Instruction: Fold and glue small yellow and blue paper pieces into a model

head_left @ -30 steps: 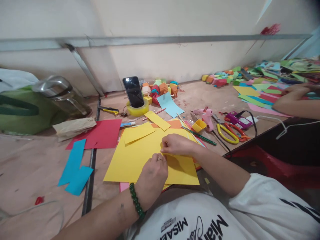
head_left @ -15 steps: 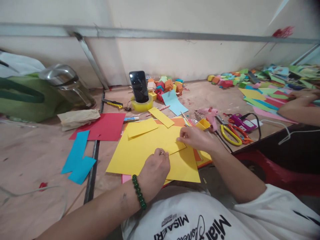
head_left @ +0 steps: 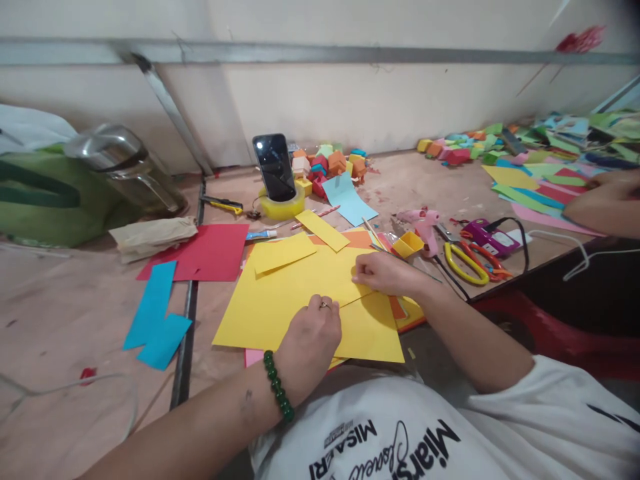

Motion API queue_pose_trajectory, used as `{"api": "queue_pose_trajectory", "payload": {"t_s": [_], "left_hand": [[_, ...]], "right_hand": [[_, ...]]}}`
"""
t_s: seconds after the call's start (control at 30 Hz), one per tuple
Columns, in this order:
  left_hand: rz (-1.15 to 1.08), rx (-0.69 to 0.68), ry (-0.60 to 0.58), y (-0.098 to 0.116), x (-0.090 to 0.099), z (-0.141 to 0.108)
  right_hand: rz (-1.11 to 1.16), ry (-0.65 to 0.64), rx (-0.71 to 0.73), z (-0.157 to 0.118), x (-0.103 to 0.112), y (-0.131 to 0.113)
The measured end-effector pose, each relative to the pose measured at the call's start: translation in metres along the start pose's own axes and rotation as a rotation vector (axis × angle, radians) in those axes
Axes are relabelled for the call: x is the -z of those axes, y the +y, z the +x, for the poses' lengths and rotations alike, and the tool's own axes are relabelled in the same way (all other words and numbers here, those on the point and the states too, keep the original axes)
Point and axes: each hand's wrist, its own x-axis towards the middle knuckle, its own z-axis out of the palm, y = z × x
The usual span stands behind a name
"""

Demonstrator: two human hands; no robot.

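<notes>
A large yellow paper sheet [head_left: 280,313] lies on a stack of coloured papers at the table's front edge. On top of it, a smaller yellow paper piece [head_left: 357,295] stretches between my hands. My left hand [head_left: 313,333], with a green bead bracelet and a ring, is closed at this piece's left end. My right hand [head_left: 383,272] has its fingers curled and pinched at the right end. A thin dark stick [head_left: 425,272] shows behind the right hand; whether it is held is unclear. A folded yellow paper [head_left: 285,255] and a yellow strip [head_left: 323,230] lie just beyond.
On the right are a pink glue gun [head_left: 425,227], scissors [head_left: 465,263] and a purple power block [head_left: 490,237]. A phone [head_left: 275,167] stands in a tape roll [head_left: 285,208]. Blue strips [head_left: 157,307] and red paper [head_left: 213,253] lie left. Another person's arm [head_left: 607,207] reaches in at right.
The view has shifted slightly. My hands keep almost the same places on the yellow paper piece; the dark stick now shows more plainly behind my right hand.
</notes>
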Motion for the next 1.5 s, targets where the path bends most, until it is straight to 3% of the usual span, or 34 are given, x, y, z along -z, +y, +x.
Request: {"api": "queue_pose_trajectory", "payload": {"t_s": [0.13,0.3,0.37,0.47,0.57,0.67,0.77,0.83,0.97,1.13,1.3,1.4,1.5], "left_hand": [[0.025,-0.013,0.007,0.001,0.000,-0.001],[0.088,-0.018,0.039,0.001,-0.002,0.000],[0.097,-0.029,0.036,0.001,-0.003,0.000],[0.075,-0.029,0.038,0.000,-0.003,-0.001],[0.037,-0.020,0.047,-0.001,-0.002,-0.003],[0.010,-0.028,0.011,-0.002,0.004,-0.003],[0.009,-0.043,-0.035,-0.003,0.010,-0.003],[0.013,-0.050,-0.037,-0.003,0.012,-0.003],[0.021,-0.051,-0.026,-0.004,0.011,-0.003],[0.022,-0.059,-0.043,-0.006,0.009,-0.003],[0.026,-0.044,-0.069,-0.005,0.009,-0.002],[0.051,-0.045,-0.084,-0.004,0.011,-0.002],[0.077,-0.048,-0.084,-0.003,0.011,-0.002]], "right_hand": [[-0.073,0.029,-0.089,-0.011,0.017,-0.030],[0.001,-0.073,0.033,-0.003,-0.001,-0.061],[0.010,-0.077,0.070,0.006,-0.012,-0.054],[0.006,-0.040,0.086,0.015,-0.020,-0.024],[0.017,0.000,0.077,0.014,-0.016,0.011],[0.032,0.026,0.015,0.001,-0.003,0.028],[0.036,0.120,-0.114,-0.018,0.011,0.013],[0.074,0.158,-0.106,-0.029,0.015,-0.008],[0.095,0.037,-0.045,-0.035,0.001,-0.036],[0.046,0.044,-0.008,-0.027,-0.019,-0.009],[0.016,0.042,-0.065,-0.035,-0.006,0.020],[-0.031,0.090,-0.147,-0.044,0.007,0.011],[-0.012,0.133,-0.152,-0.047,0.007,-0.013]]}}
